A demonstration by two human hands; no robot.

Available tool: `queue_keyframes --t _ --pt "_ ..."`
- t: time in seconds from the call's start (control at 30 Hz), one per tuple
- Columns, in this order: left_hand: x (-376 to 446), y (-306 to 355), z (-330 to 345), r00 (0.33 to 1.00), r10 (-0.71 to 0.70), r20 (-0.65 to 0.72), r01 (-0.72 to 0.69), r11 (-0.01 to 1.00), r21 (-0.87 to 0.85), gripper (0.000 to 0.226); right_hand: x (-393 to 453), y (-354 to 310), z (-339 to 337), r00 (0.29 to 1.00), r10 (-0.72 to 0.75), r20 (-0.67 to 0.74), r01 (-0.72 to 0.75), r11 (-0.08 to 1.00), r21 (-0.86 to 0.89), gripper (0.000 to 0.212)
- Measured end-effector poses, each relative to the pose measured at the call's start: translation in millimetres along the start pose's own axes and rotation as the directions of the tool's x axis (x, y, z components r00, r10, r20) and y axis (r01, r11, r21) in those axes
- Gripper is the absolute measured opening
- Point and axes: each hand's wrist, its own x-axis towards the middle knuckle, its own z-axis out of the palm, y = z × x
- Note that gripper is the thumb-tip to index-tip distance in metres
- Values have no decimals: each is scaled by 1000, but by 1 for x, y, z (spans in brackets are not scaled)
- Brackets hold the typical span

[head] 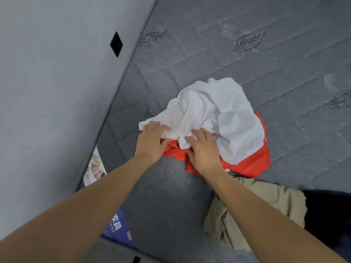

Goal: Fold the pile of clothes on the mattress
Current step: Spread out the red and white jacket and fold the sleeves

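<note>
the left hand (pixel 152 141) lies on the near left corner of the white garment (pixel 214 114), its fingers bent a little over the cloth; it looks like a light hold, but a real pinch i cannot tell. the right hand (pixel 203 149) rests with spread, nearly straight fingers on the near edge of the same garment, pressing and not closing.

the white garment is crumpled on top of a red garment (pixel 252 164), both in the middle of the grey mattress (pixel 209 44). a khaki garment (pixel 266 204) lies nearer to the person, under the right forearm, just beside the red one, and something dark (pixel 328 215) is at the right border.

what can go wrong, i think: if the white piece is lifted now, the red one below may come with it, because the left thumb side is touching the red cloth. also the forearm may drag the khaki piece.

the wall (pixel 47 92) runs close along the left edge of the mattress, so room there is small. far and right of the pile much mattress is open for spreading.
</note>
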Motion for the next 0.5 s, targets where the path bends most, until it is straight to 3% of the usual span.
queue_keyframes --t 0.07,0.2,0.33,0.43,0.47,0.5 --pt "4 3 -2 998 33 -52 -34 999 -26 18 5 2 -4 996 27 -91 -20 997 75 37" --pt "5 10 -19 991 65 -116 -76 992 -98 12 7 2 -30 988 72 -135 -37 968 246 29" --pt "5 36 -50 982 114 -149 -147 959 -242 7 5 -1 -83 993 100 56 -115 854 507 27" --pt "14 70 -77 973 122 -197 -191 901 -388 11 6 -6 -130 976 125 176 -214 665 715 38" --pt "18 83 -87 969 135 -209 -213 884 -417 12 7 -6 -143 973 146 181 -232 653 721 46" --pt "20 96 -97 965 155 -213 -235 870 -432 13 9 -6 -155 974 178 137 -224 709 669 48"
